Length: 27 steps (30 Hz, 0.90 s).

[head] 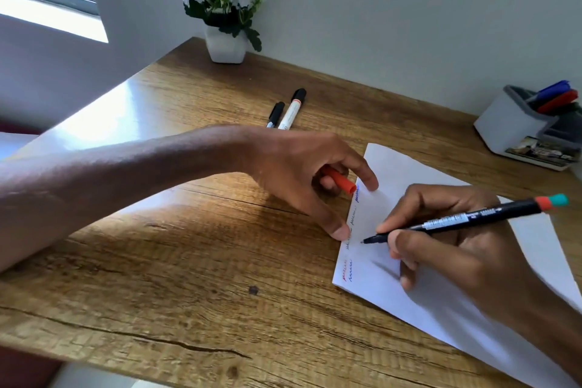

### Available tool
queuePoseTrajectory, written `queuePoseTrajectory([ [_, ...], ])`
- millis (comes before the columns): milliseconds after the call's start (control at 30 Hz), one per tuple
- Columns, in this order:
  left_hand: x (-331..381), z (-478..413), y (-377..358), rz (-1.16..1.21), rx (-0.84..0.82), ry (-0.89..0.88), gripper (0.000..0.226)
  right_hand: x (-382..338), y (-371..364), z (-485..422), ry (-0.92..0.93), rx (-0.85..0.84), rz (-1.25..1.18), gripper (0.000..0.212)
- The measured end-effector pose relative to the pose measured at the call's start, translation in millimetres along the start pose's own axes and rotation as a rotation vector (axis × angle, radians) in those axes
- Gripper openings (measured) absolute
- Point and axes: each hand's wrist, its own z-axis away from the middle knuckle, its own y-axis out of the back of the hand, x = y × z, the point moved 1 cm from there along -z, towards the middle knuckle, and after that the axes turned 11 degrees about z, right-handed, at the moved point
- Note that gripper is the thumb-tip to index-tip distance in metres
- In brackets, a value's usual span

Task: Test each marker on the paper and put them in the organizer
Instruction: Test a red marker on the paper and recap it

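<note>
A white sheet of paper (419,179) lies on the wooden desk (189,277), with several short scribbles along its left edge. My right hand (456,249) grips a black marker (466,219) with a red and teal end, its tip just on the paper. My left hand (302,173) holds a red cap (341,182) in its curled fingers while thumb and forefinger press the paper's edge. Two capped markers, a thin black one (276,114) and a white one with a black cap (291,110), lie beyond my left hand. The grey-white organizer (516,132) at the far right holds blue and red markers (556,98).
A white pot with white flowers (225,9) stands at the desk's back edge against the wall. A window is at the upper left. The desk's front edge runs along the bottom left.
</note>
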Motion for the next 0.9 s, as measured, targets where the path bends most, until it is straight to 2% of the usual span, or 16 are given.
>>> queuePoseTrajectory([
  [67, 0, 1, 0, -0.001, 0.007, 0.003, 0.077, 4, -6, -3, 0.074, -0.004, 0.027, 0.014],
  [200, 1, 2, 0, -0.003, 0.004, 0.008, 0.078, 9, -12, -3, 0.148, -0.003, 0.054, 0.005],
  [333, 1, 2, 1, -0.010, -0.001, 0.016, 0.077, 9, -13, -1, 0.191, 0.025, 0.120, 0.013],
  [633, -1, 0, 1, 0.034, 0.008, 0.002, 0.070, 11, -13, -2, 0.219, 0.045, 0.146, 0.013],
  [900, 0, 2, 0, -0.015, 0.004, -0.003, 0.074, 11, -14, -1, 0.214, 0.022, 0.149, 0.013],
])
